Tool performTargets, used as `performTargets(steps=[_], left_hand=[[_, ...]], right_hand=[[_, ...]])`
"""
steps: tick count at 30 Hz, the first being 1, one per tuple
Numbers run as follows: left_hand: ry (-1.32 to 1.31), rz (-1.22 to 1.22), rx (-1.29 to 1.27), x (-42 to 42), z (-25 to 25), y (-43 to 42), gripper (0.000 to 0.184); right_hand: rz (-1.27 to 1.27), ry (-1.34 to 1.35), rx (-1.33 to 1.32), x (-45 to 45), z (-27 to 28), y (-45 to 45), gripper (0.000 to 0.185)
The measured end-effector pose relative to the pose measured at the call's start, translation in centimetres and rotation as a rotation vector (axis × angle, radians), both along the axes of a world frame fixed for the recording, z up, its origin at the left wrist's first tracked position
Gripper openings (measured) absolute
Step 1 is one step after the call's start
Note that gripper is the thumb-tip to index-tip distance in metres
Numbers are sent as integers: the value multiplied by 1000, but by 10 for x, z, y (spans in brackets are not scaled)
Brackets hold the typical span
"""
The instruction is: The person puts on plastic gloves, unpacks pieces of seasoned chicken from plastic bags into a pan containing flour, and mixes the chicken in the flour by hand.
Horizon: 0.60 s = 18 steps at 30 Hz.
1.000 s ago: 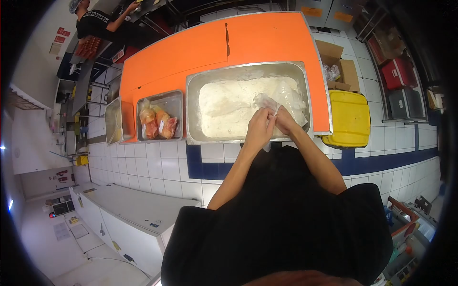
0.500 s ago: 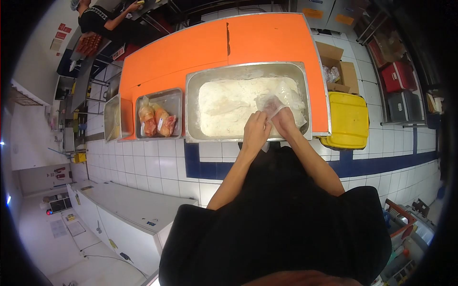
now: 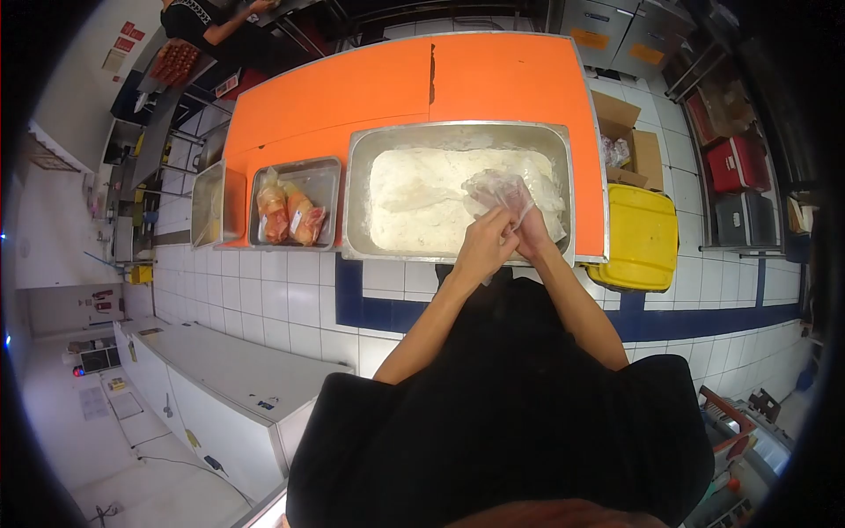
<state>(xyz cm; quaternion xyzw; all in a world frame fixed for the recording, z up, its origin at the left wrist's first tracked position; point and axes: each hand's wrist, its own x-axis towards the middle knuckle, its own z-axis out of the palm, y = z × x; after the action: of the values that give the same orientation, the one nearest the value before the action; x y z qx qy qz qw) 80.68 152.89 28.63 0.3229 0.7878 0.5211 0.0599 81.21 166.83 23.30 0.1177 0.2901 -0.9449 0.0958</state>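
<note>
A clear plastic bag point(image 3: 497, 188) is over the right part of a large metal pan point(image 3: 352, 194) of pale flour point(image 3: 414, 189). My left hand point(image 3: 487, 239) pinches the bag from the left. My right hand point(image 3: 533, 232) is closed on the bag's right side, its fingers partly behind the plastic. More clear plastic point(image 3: 547, 180) lies on the flour at the pan's right end. Left of the pan, a smaller tray point(image 3: 333, 207) holds two bags of orange-red meat point(image 3: 306, 222).
The pans rest on an orange table point(image 3: 502, 79). A metal container point(image 3: 208, 202) stands at its left end. Right of it are a yellow bin point(image 3: 647, 233) and a cardboard box point(image 3: 649, 158). A person point(image 3: 198, 22) stands at the far left.
The bag between my hands has spread out and up over the flour. My left hand has shifted right, closer to my right hand. The view has tilted slightly.
</note>
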Motion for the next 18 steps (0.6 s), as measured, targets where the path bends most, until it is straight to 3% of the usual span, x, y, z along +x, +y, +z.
performTargets(steps=[5,8,10,11,13,17,18], left_hand=[[-6,-7,40,2,1,6,17],[82,9,48,7,-2,6,16],[-47,147,78,4,-5,8,15],[-35,144,80,2,-5,6,15],[-111,170,45,2,-8,3,13],[-215,147,149,1,-6,-10,28],[-136,234,97,-5,-17,-14,44]], right_hand=[[-59,42,-123,2,15,-4,66],[-65,-39,55,4,3,2,54],[177,-41,422,4,-14,19,36],[172,-30,424,2,-17,21,36],[218,129,946,5,-8,19,29],[112,216,1044,6,28,21,32],[112,219,1009,6,8,24,35]])
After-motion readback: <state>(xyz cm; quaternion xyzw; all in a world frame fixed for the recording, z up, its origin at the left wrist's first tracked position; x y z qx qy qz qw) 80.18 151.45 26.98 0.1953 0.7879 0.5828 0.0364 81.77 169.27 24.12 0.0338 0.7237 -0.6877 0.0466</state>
